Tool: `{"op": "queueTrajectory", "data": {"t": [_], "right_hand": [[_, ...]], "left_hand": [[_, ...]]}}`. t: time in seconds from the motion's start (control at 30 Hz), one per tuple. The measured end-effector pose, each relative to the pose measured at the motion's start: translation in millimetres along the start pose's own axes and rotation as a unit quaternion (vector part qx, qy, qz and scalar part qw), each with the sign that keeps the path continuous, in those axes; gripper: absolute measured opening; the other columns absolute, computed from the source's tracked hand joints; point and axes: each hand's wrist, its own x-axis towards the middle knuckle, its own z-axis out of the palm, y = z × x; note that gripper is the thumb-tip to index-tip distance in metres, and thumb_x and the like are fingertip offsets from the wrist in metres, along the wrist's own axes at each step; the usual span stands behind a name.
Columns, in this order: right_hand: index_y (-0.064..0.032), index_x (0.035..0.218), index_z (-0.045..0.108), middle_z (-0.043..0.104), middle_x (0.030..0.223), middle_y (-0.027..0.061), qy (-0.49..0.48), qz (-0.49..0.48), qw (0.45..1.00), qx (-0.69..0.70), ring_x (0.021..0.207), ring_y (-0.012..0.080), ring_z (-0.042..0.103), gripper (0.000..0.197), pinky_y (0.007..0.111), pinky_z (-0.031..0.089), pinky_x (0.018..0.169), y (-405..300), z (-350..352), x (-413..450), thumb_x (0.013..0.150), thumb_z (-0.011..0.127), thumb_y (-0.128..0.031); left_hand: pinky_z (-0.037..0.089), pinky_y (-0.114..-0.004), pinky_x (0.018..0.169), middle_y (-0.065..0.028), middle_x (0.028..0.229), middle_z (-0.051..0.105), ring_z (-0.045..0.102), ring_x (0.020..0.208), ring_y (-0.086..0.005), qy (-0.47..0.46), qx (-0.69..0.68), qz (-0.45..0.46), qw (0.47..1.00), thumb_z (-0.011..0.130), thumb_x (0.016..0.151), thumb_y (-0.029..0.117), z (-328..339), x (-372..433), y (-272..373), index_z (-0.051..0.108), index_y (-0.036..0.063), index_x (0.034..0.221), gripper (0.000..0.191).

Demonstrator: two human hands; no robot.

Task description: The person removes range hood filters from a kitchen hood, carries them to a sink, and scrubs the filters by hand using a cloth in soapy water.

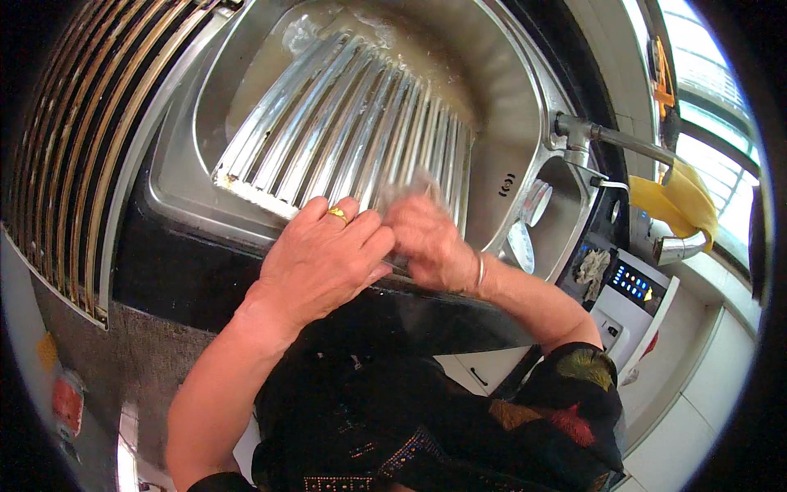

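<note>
A slatted metal panel [332,135], like a baffle filter, leans in a stainless steel sink [501,92], its far end in murky water [430,37]. With fingers curled over the near edge of the panel, my left hand [326,258] holds it; a gold ring is on one finger. Close beside it, my right hand [430,243] is blurred by motion. It presses a greyish scrubbing pad or cloth [418,184] onto the slats, and the pad's exact kind cannot be made out.
A second slatted panel [92,123], stained brown, lies at the left. A faucet [633,144] with a yellow cloth [682,194] draped on it stands at the right. Dishes [522,246] sit in the small side basin [562,197]. Beyond are a crumpled rag [593,270] and an appliance with lit buttons [636,286].
</note>
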Motion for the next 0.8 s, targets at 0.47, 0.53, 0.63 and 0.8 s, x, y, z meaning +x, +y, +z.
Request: {"op": "queueTrajectory", "data": {"t": [0.47, 0.53, 0.63, 0.8], "right_hand": [[-0.0048, 0.103, 0.069, 0.069, 0.098, 0.0218, 0.178, 0.378, 0.866, -0.274, 0.096, 0.0377, 0.066, 0.033, 0.043, 0.052, 0.084, 254.6, -28.1, 51.0, 0.074, 0.057, 0.005], [-0.0078, 0.101, 0.071, 0.070, 0.098, 0.0196, 0.168, 0.347, 0.904, -0.186, 0.093, 0.0386, 0.067, 0.031, 0.043, 0.053, 0.085, 236.5, -28.3, 60.5, 0.075, 0.056, 0.003], [-0.0041, 0.097, 0.066, 0.068, 0.093, 0.0158, 0.165, 0.300, 0.938, -0.058, 0.093, 0.0389, 0.063, 0.030, 0.043, 0.051, 0.088, 203.5, -46.0, 63.4, 0.075, 0.050, 0.008], [-0.0059, 0.100, 0.063, 0.063, 0.097, 0.0170, 0.097, 0.159, 0.966, -0.180, 0.102, 0.0393, 0.058, 0.031, 0.045, 0.050, 0.088, 209.0, -22.2, 58.4, 0.074, 0.051, 0.008]], "left_hand": [[0.040, -0.032, 0.074, 0.0010, 0.083, 0.052, 0.054, 0.085, -0.0167, -0.029, 0.027, 0.008, 0.999, 0.074, 0.078, 0.034, 8.0, 3.7, 1.3, 0.056, 0.0158, 0.083, 0.026], [0.040, -0.032, 0.074, 0.0011, 0.083, 0.052, 0.054, 0.085, -0.0164, -0.013, 0.029, 0.000, 1.000, 0.074, 0.078, 0.034, 7.2, -0.8, -1.1, 0.056, 0.0158, 0.083, 0.026], [0.041, -0.033, 0.074, 0.0011, 0.083, 0.053, 0.054, 0.085, -0.0166, -0.024, 0.031, -0.001, 0.999, 0.073, 0.078, 0.034, 8.8, -4.3, -2.0, 0.056, 0.0156, 0.083, 0.025], [0.041, -0.033, 0.074, 0.0012, 0.082, 0.053, 0.054, 0.085, -0.0161, -0.009, 0.028, 0.005, 1.000, 0.073, 0.078, 0.033, 9.1, -2.0, -1.4, 0.056, 0.0153, 0.083, 0.025]]}}
